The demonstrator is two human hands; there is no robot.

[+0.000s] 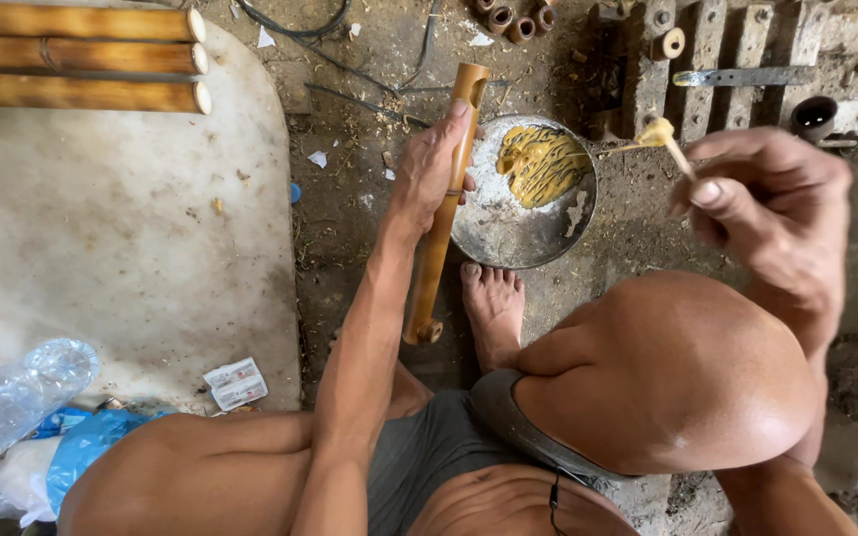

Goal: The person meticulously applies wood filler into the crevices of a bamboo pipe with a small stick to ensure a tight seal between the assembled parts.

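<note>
My left hand (427,171) grips a slim bamboo tube (436,253) near its upper end, holding it upright and slightly tilted over the dirt floor. My right hand (767,199) pinches a thin stick (669,144) whose tip carries a blob of yellow paste, with a strand of paste trailing back toward the bowl. A round metal bowl (508,233) with yellow paste (538,161) in it sits on the ground between my hands, just right of the tube. My bare foot (494,308) rests below the bowl, and my knees fill the lower view.
A pale stone slab (121,228) lies at left with three thick bamboo poles (81,55) at its top. A plastic bottle (12,397), blue bag (86,447) and small packet (235,383) lie lower left. Short bamboo pieces (513,18), cables and a wooden frame (727,60) lie at the top.
</note>
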